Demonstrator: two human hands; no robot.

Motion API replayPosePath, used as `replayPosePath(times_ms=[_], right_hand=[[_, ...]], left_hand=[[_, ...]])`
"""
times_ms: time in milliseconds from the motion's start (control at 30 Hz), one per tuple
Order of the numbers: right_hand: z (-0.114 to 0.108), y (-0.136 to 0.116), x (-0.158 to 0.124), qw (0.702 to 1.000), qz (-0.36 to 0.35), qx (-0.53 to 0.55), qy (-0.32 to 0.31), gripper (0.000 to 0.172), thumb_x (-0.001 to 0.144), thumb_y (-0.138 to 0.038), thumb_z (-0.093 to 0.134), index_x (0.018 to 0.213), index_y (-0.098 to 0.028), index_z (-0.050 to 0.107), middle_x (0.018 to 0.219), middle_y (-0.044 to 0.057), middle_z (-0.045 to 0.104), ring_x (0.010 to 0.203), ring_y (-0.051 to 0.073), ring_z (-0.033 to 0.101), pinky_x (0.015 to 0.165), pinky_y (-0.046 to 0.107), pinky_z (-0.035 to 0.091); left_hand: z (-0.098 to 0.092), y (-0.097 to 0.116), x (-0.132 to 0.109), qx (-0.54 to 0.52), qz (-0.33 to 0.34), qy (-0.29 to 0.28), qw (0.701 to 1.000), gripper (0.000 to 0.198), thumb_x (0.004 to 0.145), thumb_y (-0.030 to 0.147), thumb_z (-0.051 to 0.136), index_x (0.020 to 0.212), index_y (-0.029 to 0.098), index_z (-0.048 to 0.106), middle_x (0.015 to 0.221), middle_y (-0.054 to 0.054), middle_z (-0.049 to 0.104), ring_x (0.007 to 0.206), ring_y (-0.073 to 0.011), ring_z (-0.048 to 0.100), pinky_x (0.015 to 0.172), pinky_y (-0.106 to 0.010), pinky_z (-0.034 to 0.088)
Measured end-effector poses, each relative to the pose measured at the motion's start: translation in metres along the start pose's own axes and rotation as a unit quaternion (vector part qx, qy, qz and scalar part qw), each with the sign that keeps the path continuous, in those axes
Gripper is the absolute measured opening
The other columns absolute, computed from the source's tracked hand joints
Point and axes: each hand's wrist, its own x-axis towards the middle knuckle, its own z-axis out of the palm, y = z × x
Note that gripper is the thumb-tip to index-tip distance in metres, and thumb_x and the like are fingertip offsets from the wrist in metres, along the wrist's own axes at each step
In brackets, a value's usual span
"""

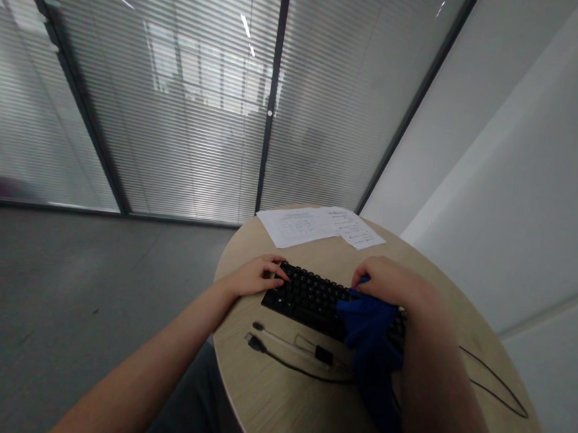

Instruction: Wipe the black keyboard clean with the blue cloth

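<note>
A black keyboard (308,295) lies at a slant across the round wooden table. My left hand (260,275) holds its left end, fingertips resting over the edge keys. Bunched in my right hand (386,279) is a blue cloth (373,321), pressed near the keyboard's far edge toward the right. The cloth drapes over the right part of the keys and hangs down toward me. My right forearm hides the keyboard's right end, and the fingertips of that hand are partly covered by the cloth.
In front of the keyboard lie a black USB cable (283,362) and a thin stick-like item (285,340) beside a small black block (323,355). Printed papers (301,225) rest at the table's far side. More cable (500,376) loops at right. Glass panels with blinds and a white wall stand beyond.
</note>
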Motion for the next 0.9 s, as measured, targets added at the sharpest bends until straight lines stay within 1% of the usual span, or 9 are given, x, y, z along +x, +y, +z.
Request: replayPosePath(times_ms=[200,333,433,500,600,700,733,767,900], right_hand=[[-0.006,0.007,-0.026,0.999,0.019,0.017,0.044,0.022,0.077,-0.018,0.063,0.091,-0.022,0.080,0.094,0.003,0.072,0.084,0.012,0.065,0.070,0.019,0.042],[-0.011,0.001,-0.060,0.995,0.038,0.014,0.092,0.023,0.079,-0.020,0.062,0.093,-0.023,0.079,0.099,0.003,0.072,0.086,0.013,0.065,0.074,0.019,0.045],[-0.015,0.000,-0.084,0.993,0.043,0.014,0.108,0.022,0.078,-0.020,0.062,0.092,-0.024,0.079,0.099,0.003,0.072,0.087,0.012,0.065,0.076,0.019,0.047],[-0.016,0.002,-0.088,0.995,0.035,0.014,0.094,0.023,0.079,-0.021,0.061,0.092,-0.024,0.079,0.097,0.003,0.072,0.085,0.012,0.065,0.074,0.019,0.046],[-0.006,0.004,-0.068,0.999,-0.012,0.020,0.024,0.025,0.080,-0.022,0.061,0.097,-0.024,0.079,0.098,0.002,0.073,0.084,0.012,0.066,0.074,0.018,0.046],[0.026,0.002,-0.026,0.993,-0.093,0.041,-0.067,0.027,0.080,-0.021,0.063,0.101,-0.023,0.079,0.097,0.000,0.073,0.088,0.012,0.067,0.079,0.017,0.046],[0.039,0.001,-0.011,0.989,-0.115,0.060,-0.067,0.027,0.081,-0.021,0.063,0.104,-0.022,0.079,0.099,0.000,0.073,0.090,0.012,0.067,0.082,0.017,0.047],[0.053,-0.001,0.003,0.987,-0.128,0.086,-0.041,0.028,0.083,-0.021,0.062,0.106,-0.020,0.078,0.104,0.001,0.073,0.094,0.012,0.066,0.087,0.018,0.047],[0.100,-0.006,0.041,0.970,-0.117,0.167,0.135,0.026,0.091,-0.025,0.058,0.109,-0.016,0.075,0.113,0.006,0.069,0.107,0.014,0.062,0.103,0.024,0.045]], left_hand=[[-0.001,-0.002,0.000,0.003,-0.001,0.004,1.000,0.036,0.092,0.052,0.061,0.106,0.024,0.080,0.141,-0.011,0.059,0.131,-0.0289,0.055,0.117,-0.043,0.038],[0.000,-0.008,0.002,-0.005,-0.012,0.041,0.999,0.040,0.093,0.051,0.057,0.108,0.021,0.079,0.140,-0.013,0.060,0.130,-0.0291,0.056,0.116,-0.043,0.039],[0.000,-0.011,0.005,-0.025,-0.024,0.079,0.996,0.041,0.092,0.048,0.054,0.108,0.018,0.076,0.129,-0.013,0.067,0.120,-0.0272,0.063,0.110,-0.041,0.045],[0.000,-0.011,0.008,-0.037,-0.036,0.089,0.995,0.040,0.092,0.048,0.053,0.107,0.017,0.075,0.119,-0.012,0.072,0.113,-0.0267,0.066,0.106,-0.040,0.048],[0.001,-0.009,0.010,-0.037,-0.062,0.093,0.993,0.040,0.090,0.048,0.052,0.107,0.018,0.073,0.113,-0.010,0.075,0.109,-0.0275,0.067,0.102,-0.040,0.049],[0.003,-0.005,0.012,-0.021,-0.073,0.086,0.993,0.042,0.090,0.049,0.050,0.107,0.018,0.072,0.112,-0.010,0.075,0.105,-0.0277,0.068,0.099,-0.040,0.050],[0.004,-0.005,0.013,-0.013,-0.076,0.082,0.994,0.043,0.089,0.050,0.050,0.107,0.018,0.072,0.111,-0.009,0.075,0.104,-0.0274,0.068,0.098,-0.039,0.050],[0.003,-0.005,0.015,-0.006,-0.080,0.078,0.994,0.043,0.089,0.051,0.050,0.107,0.018,0.071,0.109,-0.009,0.075,0.102,-0.0271,0.068,0.096,-0.039,0.050],[-0.006,-0.005,0.027,0.001,-0.117,0.050,0.992,0.052,0.087,0.058,0.047,0.111,0.017,0.068,0.104,-0.008,0.075,0.095,-0.0254,0.067,0.089,-0.035,0.051]])
